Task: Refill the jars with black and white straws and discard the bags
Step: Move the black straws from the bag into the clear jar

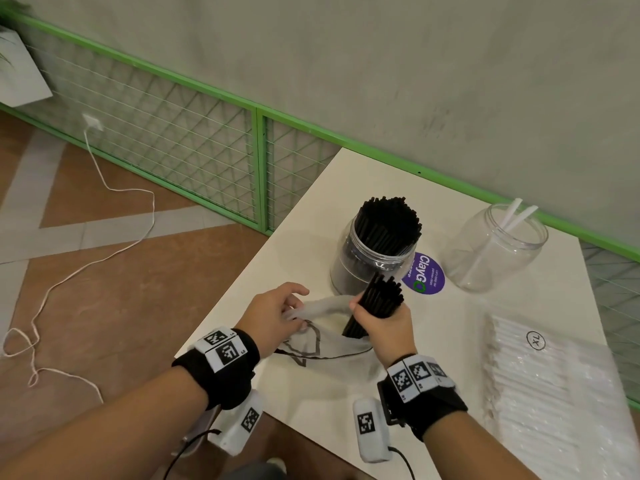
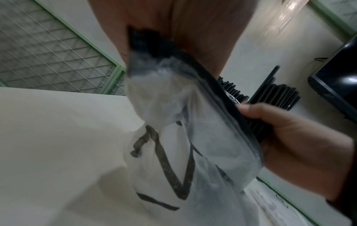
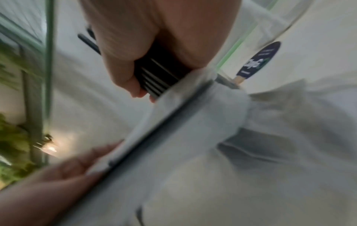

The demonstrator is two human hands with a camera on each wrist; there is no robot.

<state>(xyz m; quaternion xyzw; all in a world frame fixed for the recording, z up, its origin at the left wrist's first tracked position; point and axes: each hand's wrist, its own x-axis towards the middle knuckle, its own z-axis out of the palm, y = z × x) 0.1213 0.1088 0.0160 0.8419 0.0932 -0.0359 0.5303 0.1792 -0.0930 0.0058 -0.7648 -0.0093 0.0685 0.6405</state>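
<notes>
Your right hand [image 1: 382,327] grips the black straws [image 1: 379,303], left hand [image 1: 273,311] pinches the bag [image 1: 332,336] mouth: pull straight up past the rim below your grip, then tip into the full jar [image 1: 375,252] beyond it.

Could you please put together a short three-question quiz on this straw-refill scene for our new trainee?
1. True or false: the right hand has a grip on a bundle of black plastic straws.
2. Which clear plastic jar is nearly empty: A, the jar of black straws, or B, the jar with two white straws?
3. Fill in: the left hand holds the mouth of the translucent plastic ____.

Key: 1 true; 2 B; 3 bag.
</notes>
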